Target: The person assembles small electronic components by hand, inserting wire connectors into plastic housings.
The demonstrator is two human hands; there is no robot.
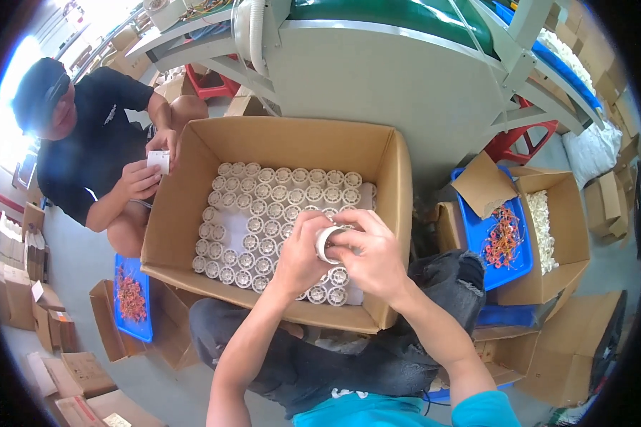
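Observation:
Over a large open cardboard box I hold a short white plastic cylinder, its open end tilted toward my right. Closed around its outer side is my left hand. My right hand grips it from the other side, with some fingers bent into the opening; whatever small part they may touch inside is hidden. Below my hands, many similar white round parts stand upright in rows in the box, with a few gaps among them. Part of the rows lies hidden behind my hands.
Left of the box, a seated person handles another white part. Blue trays with red-orange wired pieces stand at right and left. A carton with small white parts is at right. A grey machine stands behind.

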